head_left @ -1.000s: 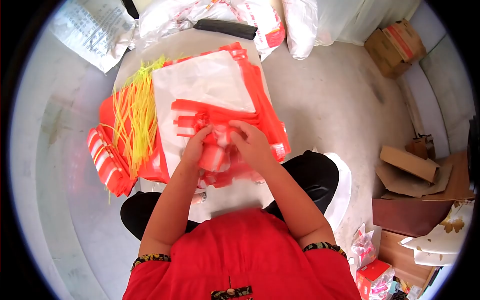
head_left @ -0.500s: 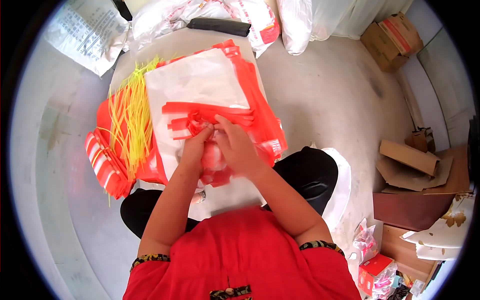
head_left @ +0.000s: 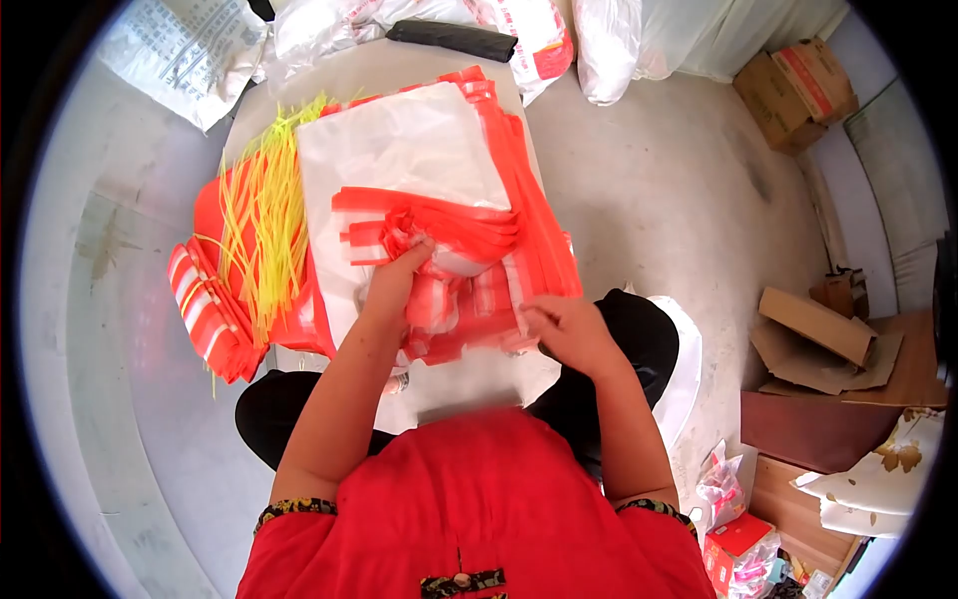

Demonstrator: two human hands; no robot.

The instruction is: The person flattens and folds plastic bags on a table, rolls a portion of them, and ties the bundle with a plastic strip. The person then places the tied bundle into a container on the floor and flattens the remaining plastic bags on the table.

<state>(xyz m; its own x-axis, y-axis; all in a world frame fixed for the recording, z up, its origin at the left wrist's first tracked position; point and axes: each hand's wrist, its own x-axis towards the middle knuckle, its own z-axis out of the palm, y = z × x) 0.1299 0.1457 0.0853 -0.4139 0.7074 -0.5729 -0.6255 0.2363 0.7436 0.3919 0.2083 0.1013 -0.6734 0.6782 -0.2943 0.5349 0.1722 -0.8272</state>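
Observation:
Red-and-white striped plastic sheets lie bunched on a stack with a white sheet on top. My left hand pinches the gathered part of the striped plastic. At the lower right edge of the same plastic is my right hand, its fingers curled together; whether they grip the edge is too small to tell. Yellow strips lie in a loose bunch left of the white sheet. Farther left rests a folded striped bundle.
A black roll lies at the table's far edge, before white plastic sacks. Cardboard boxes stand at the back right. An open carton and a red box are at the right.
My right hand has moved from beside my left hand down and right to the plastic's lower edge. My left hand still pinches the gathered part.

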